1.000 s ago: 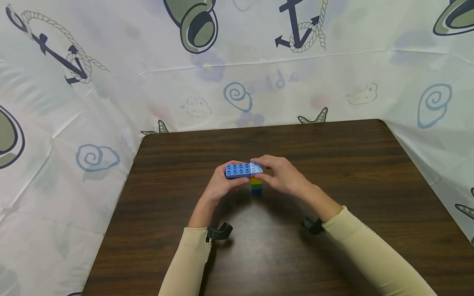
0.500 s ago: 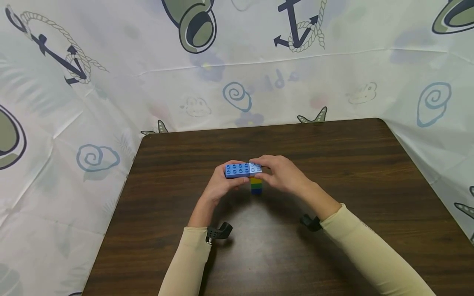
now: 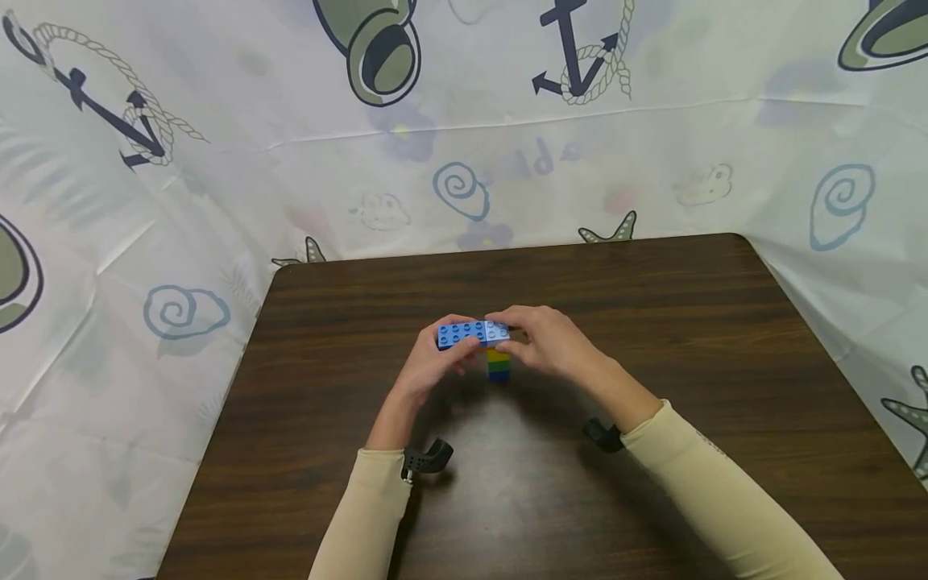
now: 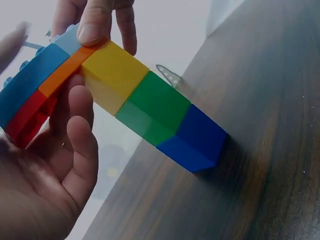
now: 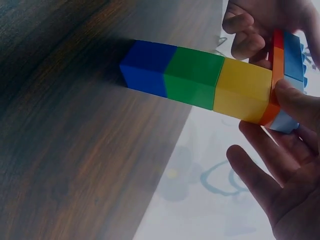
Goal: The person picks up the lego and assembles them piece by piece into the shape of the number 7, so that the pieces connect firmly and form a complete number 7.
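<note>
A small tower of toy building bricks stands upright on the table: a dark blue brick (image 4: 192, 137) at the bottom, a green brick (image 4: 155, 107), then a yellow brick (image 4: 115, 72). Across its top lies a thin orange brick (image 4: 62, 72) that juts out to the left, with a red brick (image 4: 25, 117) beside it. Above these sit a long blue brick (image 3: 455, 332) and a short light blue brick (image 3: 496, 331), end to end. My left hand (image 3: 426, 364) holds the overhanging blue end, thumb above and fingers below. My right hand (image 3: 557, 342) pinches the light blue brick between thumb and fingers.
The dark wooden table (image 3: 326, 346) has a far edge close behind the tower. A white sea-patterned cloth (image 3: 304, 185) hangs behind and at both sides. Each wrist wears a black strap (image 3: 428, 457) that reaches inward over the table.
My left thumb has moved from the blue brick's front side up over its top edge. The right hand keeps its pinch, and the tower stays in place.
</note>
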The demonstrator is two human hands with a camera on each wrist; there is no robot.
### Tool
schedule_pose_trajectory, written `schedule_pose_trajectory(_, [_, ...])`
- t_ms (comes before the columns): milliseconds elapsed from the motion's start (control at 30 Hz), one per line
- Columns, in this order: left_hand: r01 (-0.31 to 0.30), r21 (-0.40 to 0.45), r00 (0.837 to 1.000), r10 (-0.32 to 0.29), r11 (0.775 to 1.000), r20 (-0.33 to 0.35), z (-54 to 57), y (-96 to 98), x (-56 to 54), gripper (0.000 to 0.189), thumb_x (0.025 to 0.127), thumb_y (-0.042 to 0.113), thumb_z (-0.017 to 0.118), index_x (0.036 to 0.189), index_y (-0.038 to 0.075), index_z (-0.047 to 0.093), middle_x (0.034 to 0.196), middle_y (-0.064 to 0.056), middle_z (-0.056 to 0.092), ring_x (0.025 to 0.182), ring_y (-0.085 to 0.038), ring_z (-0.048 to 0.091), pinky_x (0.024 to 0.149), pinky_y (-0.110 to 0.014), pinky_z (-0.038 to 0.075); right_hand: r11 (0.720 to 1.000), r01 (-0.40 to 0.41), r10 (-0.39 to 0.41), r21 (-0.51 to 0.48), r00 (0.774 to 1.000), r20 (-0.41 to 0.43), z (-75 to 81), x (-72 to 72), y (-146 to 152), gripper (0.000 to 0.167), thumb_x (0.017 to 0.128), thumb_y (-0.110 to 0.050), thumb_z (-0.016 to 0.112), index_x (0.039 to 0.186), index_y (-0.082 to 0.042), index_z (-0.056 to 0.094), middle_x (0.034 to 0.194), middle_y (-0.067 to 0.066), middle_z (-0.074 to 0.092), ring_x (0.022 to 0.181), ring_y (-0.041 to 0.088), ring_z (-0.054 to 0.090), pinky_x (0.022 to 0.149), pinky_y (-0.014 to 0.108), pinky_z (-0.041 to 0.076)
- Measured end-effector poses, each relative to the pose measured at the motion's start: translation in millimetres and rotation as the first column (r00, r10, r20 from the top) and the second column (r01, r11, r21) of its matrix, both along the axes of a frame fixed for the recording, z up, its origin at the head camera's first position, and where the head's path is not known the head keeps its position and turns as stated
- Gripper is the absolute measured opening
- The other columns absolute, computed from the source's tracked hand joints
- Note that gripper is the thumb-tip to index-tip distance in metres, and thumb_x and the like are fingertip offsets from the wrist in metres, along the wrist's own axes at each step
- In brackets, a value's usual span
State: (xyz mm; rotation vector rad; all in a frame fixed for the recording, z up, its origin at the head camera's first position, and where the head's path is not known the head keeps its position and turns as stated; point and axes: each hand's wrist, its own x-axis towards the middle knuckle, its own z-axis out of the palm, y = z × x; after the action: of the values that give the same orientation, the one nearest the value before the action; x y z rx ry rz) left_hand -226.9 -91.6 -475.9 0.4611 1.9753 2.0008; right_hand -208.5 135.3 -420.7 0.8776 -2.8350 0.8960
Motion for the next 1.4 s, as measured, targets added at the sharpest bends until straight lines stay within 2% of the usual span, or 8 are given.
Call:
schedule_pose_trajectory(100, [-0.029,0.017,0.999,0.029,0.999,0.032,1.9,1.6,0.8,0.049,0.102,0.046,0.047,0.122,0.004,0.06,0.093,-0.014,0.067,0.069,-0.023,0.063,0.056,-0.028,0.051,1.0,0.0,0.0,-0.004,1.0,-0.01,-0.9,0.0,0.0,0.047,0.088,-0.019,0.075,0.133,-0.011,0.062,0.12,0.004,0.067,0.094,0.017,0.065,0.081,0.037,0.053])
schedule_pose_trajectory(200, [-0.063,0.017,0.997,0.062,0.998,0.054,2.7,4.0,0.8,0.056,0.101,0.054,0.042,0.117,0.004,0.062,0.083,-0.013,0.068,0.065,-0.022,0.063,0.053,-0.027,0.05,1.0,-0.002,0.002,-0.006,1.0,-0.022,-1.4,-0.4,0.2,0.046,0.088,-0.019,0.075,0.132,-0.012,0.063,0.119,0.004,0.068,0.092,0.016,0.065,0.079,0.037,0.052])
schedule_pose_trajectory(333, [-0.094,0.036,0.995,0.093,0.995,0.042,2.8,7.6,1.7,0.042,0.101,0.041,0.051,0.11,0.001,0.063,0.074,-0.012,0.067,0.059,-0.021,0.063,0.052,-0.026,0.05,1.0,0.0,0.0,-0.005,1.0,-0.025,-2.4,-1.2,0.3,0.045,0.088,-0.019,0.075,0.131,-0.012,0.063,0.118,0.003,0.068,0.087,0.017,0.064,0.075,0.035,0.051])
schedule_pose_trajectory(500, [-0.109,0.104,0.994,0.11,0.989,-0.003,2.8,13.0,3.2,0.038,0.103,0.031,0.051,0.106,-0.005,0.062,0.071,-0.013,0.066,0.054,-0.02,0.062,0.051,-0.025,0.052,1.0,0.015,-0.015,0.007,1.0,-0.004,-3.7,-1.7,0.6,0.046,0.088,-0.021,0.075,0.131,-0.013,0.063,0.115,0.003,0.069,0.08,0.017,0.062,0.071,0.034,0.049])
schedule_pose_trajectory(667, [-0.104,0.116,0.994,0.107,0.988,-0.019,3.1,12.7,3.8,0.037,0.104,0.028,0.049,0.106,-0.008,0.06,0.073,-0.015,0.066,0.055,-0.019,0.062,0.053,-0.024,0.052,1.0,0.017,-0.017,0.014,1.0,-0.002,-4.2,-1.5,0.0,0.047,0.088,-0.022,0.075,0.132,-0.014,0.062,0.113,0.002,0.069,0.075,0.014,0.059,0.067,0.032,0.048])
schedule_pose_trajectory(967, [-0.094,0.087,0.995,0.095,0.992,-0.013,4.4,10.3,4.4,0.04,0.103,0.032,0.05,0.107,-0.006,0.061,0.075,-0.017,0.066,0.056,-0.022,0.062,0.054,-0.025,0.053,0.997,0.039,-0.039,0.061,0.999,-0.001,-2.2,1.2,-3.7,0.046,0.09,-0.024,0.073,0.133,-0.015,0.061,0.123,0.002,0.065,0.091,0.018,0.064,0.08,0.039,0.053])
schedule_pose_trajectory(1333, [-0.084,0.029,0.996,0.084,0.996,0.024,3.1,6.7,2.8,0.043,0.103,0.041,0.047,0.113,0.001,0.062,0.076,-0.013,0.067,0.059,-0.022,0.062,0.055,-0.026,0.051,0.999,0.031,-0.031,-0.009,0.999,-0.018,-10.9,3.8,-0.6,0.051,0.091,-0.023,0.073,0.139,-0.015,0.057,0.124,0.002,0.064,0.085,0.016,0.059,0.073,0.033,0.051])
schedule_pose_trajectory(1400, [-0.076,0.008,0.997,0.076,0.997,0.029,7.2,5.7,3.7,0.046,0.104,0.043,0.043,0.114,0.002,0.062,0.077,-0.014,0.067,0.062,-0.025,0.063,0.056,-0.027,0.052,0.999,0.018,-0.018,-0.043,1.0,-0.001,-13.0,4.1,1.2,0.053,0.091,-0.021,0.072,0.141,-0.015,0.055,0.125,0.003,0.064,0.086,0.017,0.058,0.073,0.032,0.05])
